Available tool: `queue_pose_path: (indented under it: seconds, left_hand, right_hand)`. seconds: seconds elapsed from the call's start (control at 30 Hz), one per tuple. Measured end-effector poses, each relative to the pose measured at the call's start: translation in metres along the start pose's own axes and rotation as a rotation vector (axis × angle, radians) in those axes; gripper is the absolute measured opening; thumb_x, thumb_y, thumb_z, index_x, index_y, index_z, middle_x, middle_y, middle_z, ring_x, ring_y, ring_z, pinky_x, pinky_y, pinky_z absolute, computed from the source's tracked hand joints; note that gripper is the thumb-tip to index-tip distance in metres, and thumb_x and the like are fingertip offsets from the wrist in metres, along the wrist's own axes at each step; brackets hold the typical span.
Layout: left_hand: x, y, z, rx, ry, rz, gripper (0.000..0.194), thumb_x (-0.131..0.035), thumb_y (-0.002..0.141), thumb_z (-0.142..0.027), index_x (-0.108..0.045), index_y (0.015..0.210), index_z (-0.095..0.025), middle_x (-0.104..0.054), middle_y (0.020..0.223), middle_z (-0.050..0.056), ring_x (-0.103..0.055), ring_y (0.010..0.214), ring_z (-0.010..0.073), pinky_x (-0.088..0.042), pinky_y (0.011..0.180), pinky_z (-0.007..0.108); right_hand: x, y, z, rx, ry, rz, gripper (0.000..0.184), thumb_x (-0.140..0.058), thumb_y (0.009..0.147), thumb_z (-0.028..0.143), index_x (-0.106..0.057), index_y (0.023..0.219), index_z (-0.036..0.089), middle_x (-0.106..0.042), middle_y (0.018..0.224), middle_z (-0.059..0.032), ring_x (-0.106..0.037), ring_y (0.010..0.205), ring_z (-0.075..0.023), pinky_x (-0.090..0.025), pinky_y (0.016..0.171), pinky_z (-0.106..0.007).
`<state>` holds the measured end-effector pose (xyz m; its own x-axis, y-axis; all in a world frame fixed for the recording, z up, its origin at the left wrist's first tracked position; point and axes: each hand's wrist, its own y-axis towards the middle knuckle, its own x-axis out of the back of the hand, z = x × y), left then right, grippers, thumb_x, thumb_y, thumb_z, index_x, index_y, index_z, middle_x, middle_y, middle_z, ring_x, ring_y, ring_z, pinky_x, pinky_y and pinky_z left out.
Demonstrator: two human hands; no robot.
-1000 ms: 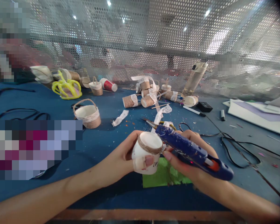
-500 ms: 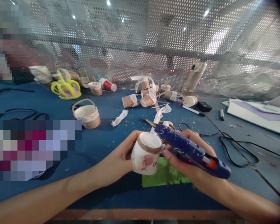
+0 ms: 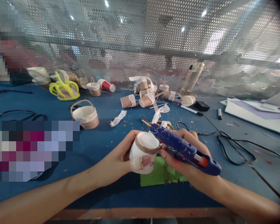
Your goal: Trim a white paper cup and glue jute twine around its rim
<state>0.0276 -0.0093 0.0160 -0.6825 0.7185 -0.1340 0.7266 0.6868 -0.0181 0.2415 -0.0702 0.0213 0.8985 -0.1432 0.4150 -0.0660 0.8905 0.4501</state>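
Observation:
My left hand (image 3: 121, 154) grips a small white paper cup (image 3: 140, 165) from its left side, with the open rim tilted up. Brown twine (image 3: 146, 150) circles the cup just below the rim. In my right hand (image 3: 186, 169) is a blue glue gun (image 3: 177, 144), its nozzle pointing up and left, past the rim. The right thumb and fingertips reach the cup's right side at the twine; whether they pinch a loose end is hard to see. Beneath the hands lies a green sheet (image 3: 151, 178).
A twine-wrapped cup basket (image 3: 87, 118) stands left, behind a blurred patch. White lace strips (image 3: 118, 118) and several wrapped cups (image 3: 146, 100) lie further back. Black cable (image 3: 233, 160) loops on the right, near markers and paper sheets (image 3: 249, 113). Perforated metal mesh (image 3: 140, 40) borders the back.
The glue gun's rear has swung slightly left and up in my right hand. Both hands keep their holds. The whole view has shifted a little.

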Motion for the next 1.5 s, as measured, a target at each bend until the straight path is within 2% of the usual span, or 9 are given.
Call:
queue_pose_path:
  seconds: [0.13, 0.37, 0.7, 0.83, 1.03, 1.17, 1.27, 1.37, 1.5]
  left_hand:
    - [0.002, -0.0001, 0.0008, 0.017, -0.007, 0.011, 0.041, -0.074, 0.086, -0.037, -0.053, 0.119, -0.027, -0.059, 0.11, -0.001, -0.054, 0.103, 0.0163, -0.045, 0.09, 0.026]
    - [0.0045, 0.0018, 0.0031, 0.043, -0.056, 0.021, 0.049, -0.077, 0.081, -0.043, -0.054, 0.122, -0.028, -0.062, 0.115, 0.0, -0.054, 0.109, 0.0199, -0.045, 0.092, 0.029]
    - [0.0052, 0.0006, 0.0046, -0.008, 0.004, 0.076, 0.038, -0.07, 0.09, -0.035, -0.053, 0.123, -0.03, -0.059, 0.115, -0.002, -0.052, 0.111, 0.0164, -0.043, 0.095, 0.026]
    - [0.0044, -0.0006, 0.0074, 0.007, -0.01, 0.108, 0.044, -0.071, 0.09, -0.028, -0.05, 0.129, -0.034, -0.06, 0.121, -0.003, -0.052, 0.117, 0.0171, -0.042, 0.1, 0.028]
    - [0.0029, 0.0001, 0.0061, 0.046, -0.075, 0.088, 0.043, -0.073, 0.087, -0.027, -0.053, 0.126, -0.031, -0.063, 0.122, -0.001, -0.055, 0.116, 0.0187, -0.045, 0.099, 0.031]
    - [0.003, 0.0001, 0.0053, 0.046, -0.078, 0.104, 0.044, -0.074, 0.087, -0.027, -0.053, 0.125, -0.031, -0.062, 0.12, -0.002, -0.055, 0.115, 0.0175, -0.044, 0.098, 0.029]
    - [0.0034, -0.0019, 0.0055, 0.006, -0.023, 0.11, 0.042, -0.072, 0.089, -0.03, -0.05, 0.126, -0.031, -0.06, 0.118, -0.002, -0.053, 0.113, 0.0167, -0.044, 0.098, 0.028]
    - [0.0045, -0.0036, 0.0044, -0.047, 0.125, 0.113, 0.043, -0.068, 0.091, -0.032, -0.046, 0.128, -0.03, -0.057, 0.116, -0.001, -0.052, 0.108, 0.0166, -0.044, 0.094, 0.027]
    - [0.0058, -0.0035, 0.0027, -0.087, 0.271, 0.105, 0.046, -0.067, 0.091, -0.031, -0.042, 0.13, -0.028, -0.056, 0.119, 0.001, -0.051, 0.11, 0.0192, -0.044, 0.094, 0.029]
  right_hand:
    - [0.0018, -0.0001, 0.0015, -0.007, -0.035, -0.01, 0.02, -0.074, 0.082, 0.014, -0.062, 0.091, 0.028, -0.071, 0.083, 0.0053, -0.065, 0.066, -0.0122, -0.054, 0.059, -0.023]
    - [0.0015, 0.002, 0.0037, 0.017, -0.054, -0.013, 0.025, -0.073, 0.081, 0.009, -0.061, 0.091, 0.028, -0.07, 0.08, 0.0075, -0.064, 0.068, -0.01, -0.053, 0.061, -0.02]
    - [0.0011, 0.0004, 0.0025, -0.02, -0.002, 0.014, 0.02, -0.072, 0.084, 0.014, -0.062, 0.092, 0.028, -0.069, 0.081, 0.0065, -0.061, 0.06, -0.0086, -0.051, 0.054, -0.02]
    - [0.0015, 0.0002, 0.0021, -0.028, -0.019, 0.013, 0.018, -0.074, 0.084, 0.018, -0.062, 0.092, 0.028, -0.07, 0.085, 0.005, -0.06, 0.06, -0.0095, -0.051, 0.052, -0.021]
    - [0.0032, -0.0008, 0.0034, -0.026, -0.046, 0.001, 0.017, -0.076, 0.082, 0.021, -0.063, 0.09, 0.029, -0.07, 0.083, 0.0053, -0.06, 0.06, -0.0105, -0.05, 0.052, -0.021]
    - [0.0019, 0.0002, 0.005, -0.025, -0.021, 0.007, 0.02, -0.074, 0.082, 0.016, -0.062, 0.091, 0.03, -0.071, 0.085, 0.006, -0.063, 0.063, -0.0109, -0.052, 0.056, -0.021]
    - [0.0013, 0.0004, 0.0054, -0.045, 0.002, 0.017, 0.021, -0.074, 0.082, 0.014, -0.061, 0.091, 0.029, -0.071, 0.083, 0.0057, -0.063, 0.064, -0.0115, -0.052, 0.056, -0.022]
    - [0.0015, -0.0005, 0.0041, -0.066, 0.022, 0.024, 0.019, -0.074, 0.082, 0.018, -0.061, 0.092, 0.028, -0.071, 0.086, 0.0037, -0.062, 0.064, -0.0123, -0.051, 0.054, -0.022]
    - [0.0018, -0.0017, 0.0012, -0.063, 0.022, 0.028, 0.016, -0.074, 0.084, 0.022, -0.061, 0.091, 0.027, -0.07, 0.085, 0.0037, -0.059, 0.06, -0.0103, -0.05, 0.053, -0.022]
